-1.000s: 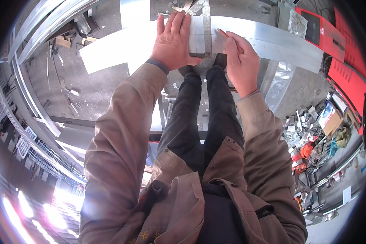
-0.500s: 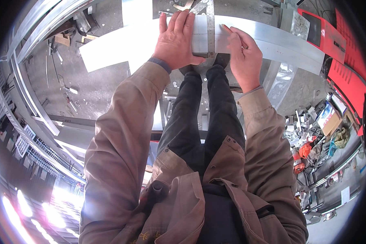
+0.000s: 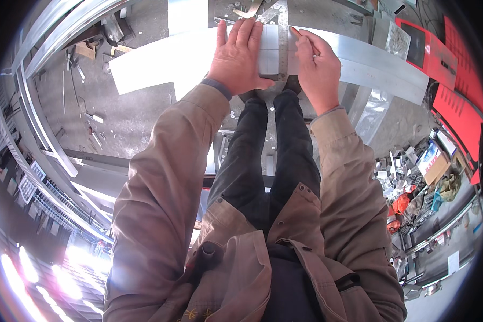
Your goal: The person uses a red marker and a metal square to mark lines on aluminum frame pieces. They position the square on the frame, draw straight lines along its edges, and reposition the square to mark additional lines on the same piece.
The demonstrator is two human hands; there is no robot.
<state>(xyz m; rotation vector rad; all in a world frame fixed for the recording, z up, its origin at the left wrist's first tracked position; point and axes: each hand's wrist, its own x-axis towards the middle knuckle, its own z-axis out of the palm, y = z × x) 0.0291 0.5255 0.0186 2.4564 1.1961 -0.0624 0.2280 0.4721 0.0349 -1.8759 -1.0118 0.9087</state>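
A long silver-white metal strip (image 3: pixel 359 56) lies crosswise in front of me. A metal square with a ruled blade (image 3: pixel 283 51) sits across it, the blade running away from me. My left hand (image 3: pixel 236 59) rests flat on the strip left of the blade, fingers stretched out and slightly spread. Its thumb reaches the near edge, beside the foot of the square. My right hand (image 3: pixel 319 67) pinches a reddish pencil (image 3: pixel 296 33) just right of the blade. The pencil's tip is near the strip's far edge; whether it touches the metal I cannot tell.
Another pale strip (image 3: pixel 188 16) passes beneath, pointing away. Metal frame rails (image 3: pixel 45 115) stand at left. A red machine (image 3: pixel 429 53) is at far right, with a heap of metal offcuts (image 3: pixel 400 166) nearer me. Tools and scraps litter the concrete floor (image 3: pixel 129 118).
My right hand has brought the pencil closer to the blade and toward the strip's far edge. My left hand keeps its place on the strip. The whole view has shifted slightly.
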